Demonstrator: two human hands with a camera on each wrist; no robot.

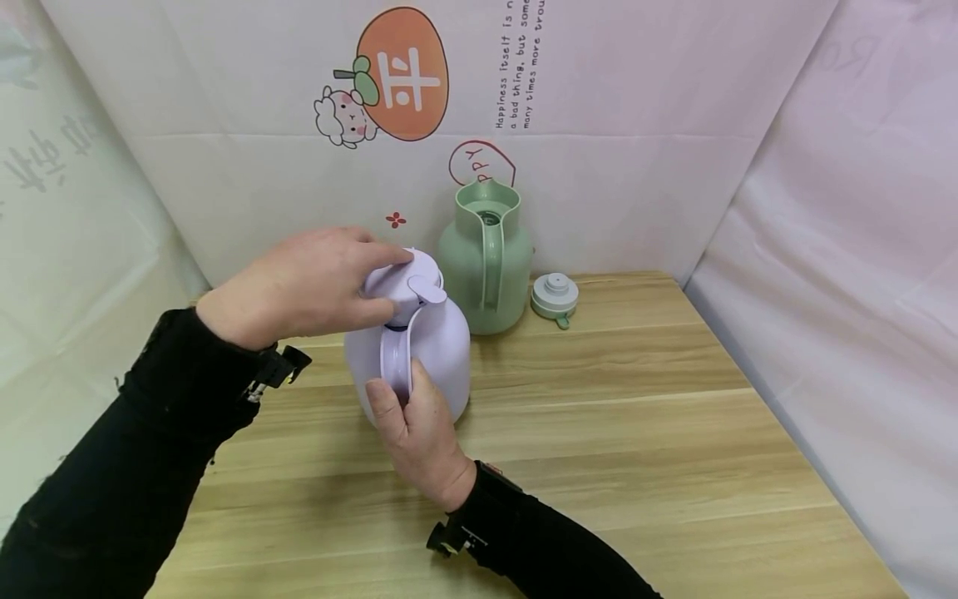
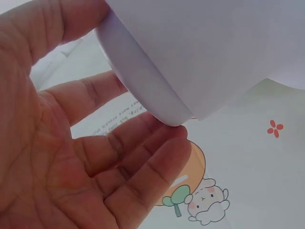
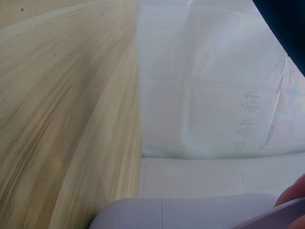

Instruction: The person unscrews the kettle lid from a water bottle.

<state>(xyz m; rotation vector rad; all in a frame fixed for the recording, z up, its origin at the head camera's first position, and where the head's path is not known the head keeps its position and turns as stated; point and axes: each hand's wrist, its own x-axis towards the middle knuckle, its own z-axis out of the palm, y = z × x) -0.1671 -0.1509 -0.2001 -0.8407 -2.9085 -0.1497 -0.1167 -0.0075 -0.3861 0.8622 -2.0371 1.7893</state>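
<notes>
A lavender thermos jug (image 1: 447, 358) stands on the wooden table in the head view. My left hand (image 1: 310, 287) grips its round lid (image 1: 421, 266) from the left, thumb on the near side and fingers over the far side. The left wrist view shows the thumb and fingertips about the rim of the lid (image 2: 138, 78). Lower down, my right hand (image 1: 430, 441) holds the jug's handle (image 1: 395, 362), thumb on the near side; its other fingers are mostly hidden. The right wrist view catches the side of the jug (image 3: 143, 214) and a bit of fingertip.
Just behind stands a green thermos jug (image 1: 486, 266), its top uncovered and its handle facing me. A grey-green stopper lid (image 1: 555, 295) lies to its right on the table (image 1: 636, 433). White printed cloth (image 1: 621, 158) hangs at the back and both sides.
</notes>
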